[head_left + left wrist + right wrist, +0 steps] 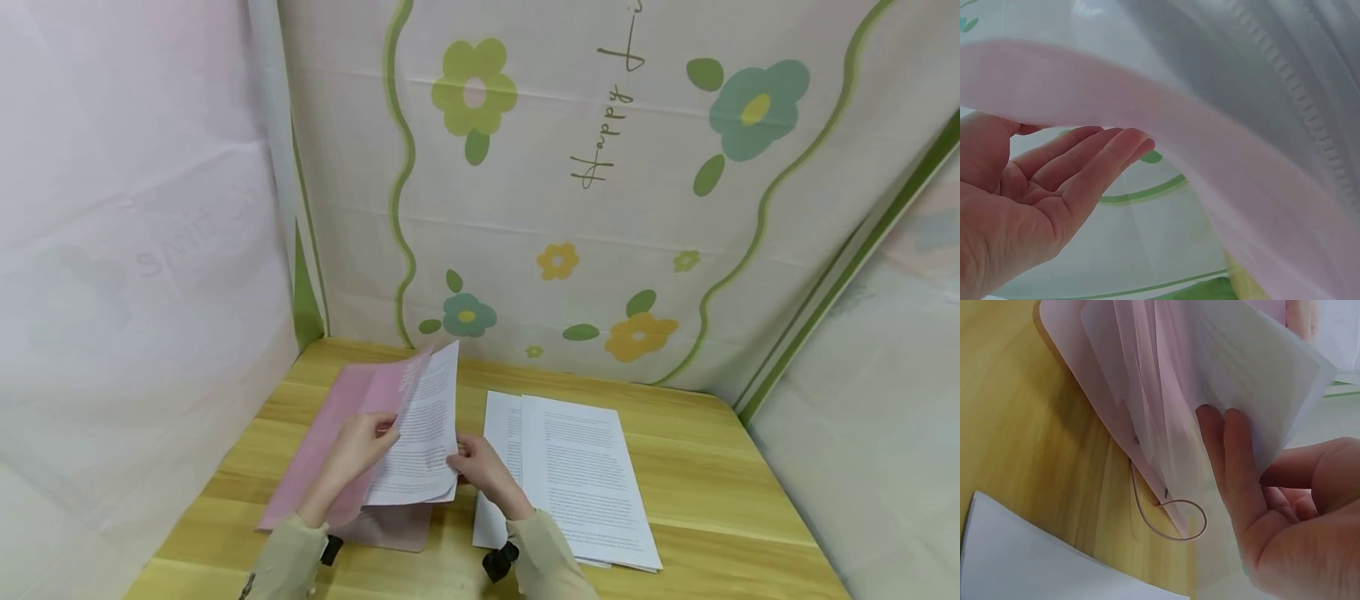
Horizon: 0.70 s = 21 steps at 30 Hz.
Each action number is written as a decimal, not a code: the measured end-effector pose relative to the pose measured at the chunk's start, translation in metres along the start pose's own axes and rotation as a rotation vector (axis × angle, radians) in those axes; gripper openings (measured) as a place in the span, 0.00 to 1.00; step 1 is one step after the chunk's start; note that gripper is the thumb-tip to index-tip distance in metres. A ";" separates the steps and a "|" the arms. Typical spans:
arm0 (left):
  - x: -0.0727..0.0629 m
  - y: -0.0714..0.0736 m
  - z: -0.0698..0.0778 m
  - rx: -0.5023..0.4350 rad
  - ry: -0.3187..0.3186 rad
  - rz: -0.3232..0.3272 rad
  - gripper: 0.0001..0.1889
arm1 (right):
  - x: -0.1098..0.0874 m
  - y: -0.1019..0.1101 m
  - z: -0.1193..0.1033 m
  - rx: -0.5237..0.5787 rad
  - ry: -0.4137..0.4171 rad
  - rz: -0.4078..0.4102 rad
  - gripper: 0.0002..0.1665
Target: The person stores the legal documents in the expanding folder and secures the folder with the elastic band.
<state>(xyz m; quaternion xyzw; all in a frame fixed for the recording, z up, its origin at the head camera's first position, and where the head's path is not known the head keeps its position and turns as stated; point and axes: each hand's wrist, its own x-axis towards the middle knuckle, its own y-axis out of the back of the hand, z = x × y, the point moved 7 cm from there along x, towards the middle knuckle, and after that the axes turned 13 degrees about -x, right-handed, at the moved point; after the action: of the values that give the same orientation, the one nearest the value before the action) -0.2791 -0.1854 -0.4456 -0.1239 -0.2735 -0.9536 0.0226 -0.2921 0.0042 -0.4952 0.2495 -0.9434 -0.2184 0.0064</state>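
Observation:
A translucent pink document folder (pixel 330 425) lies at the left of the table with its cover lifted. My left hand (pixel 363 442) holds the free edge of that cover between thumb and fingers; in the left wrist view, the fingers (pixel 1094 162) meet the pink edge from below. Printed sheets (pixel 423 425) stand tilted under the raised cover. Their right edge is pinched by my right hand (pixel 483 468), two fingertips (pixel 1238 425) on one face and the thumb hidden behind the sheets. Several pink dividers (pixel 1147 375) fan out beside the sheets in the right wrist view.
To the right of the folder lie two overlapping piles of printed paper (pixel 585 475) on the wooden table (pixel 712 500). A thin elastic cord (pixel 1204 519) loops from the folder's edge. Flower-patterned fabric walls (pixel 562 200) enclose the table at the back and sides.

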 end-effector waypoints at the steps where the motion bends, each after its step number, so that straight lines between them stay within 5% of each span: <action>1: 0.000 0.000 0.000 -0.002 0.009 -0.001 0.17 | 0.000 0.001 -0.001 -0.003 -0.009 0.008 0.23; 8: 0.000 -0.001 0.000 0.005 0.019 -0.004 0.18 | 0.005 0.004 0.000 0.003 -0.050 0.047 0.21; 21: 0.000 0.000 -0.001 -0.010 0.021 0.006 0.17 | 0.007 0.000 -0.003 -0.001 0.010 0.018 0.21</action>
<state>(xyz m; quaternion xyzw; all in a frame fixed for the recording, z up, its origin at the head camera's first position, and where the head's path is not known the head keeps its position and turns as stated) -0.2797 -0.1855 -0.4464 -0.1146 -0.2679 -0.9562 0.0276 -0.2976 -0.0006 -0.4932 0.2421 -0.9455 -0.2174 0.0129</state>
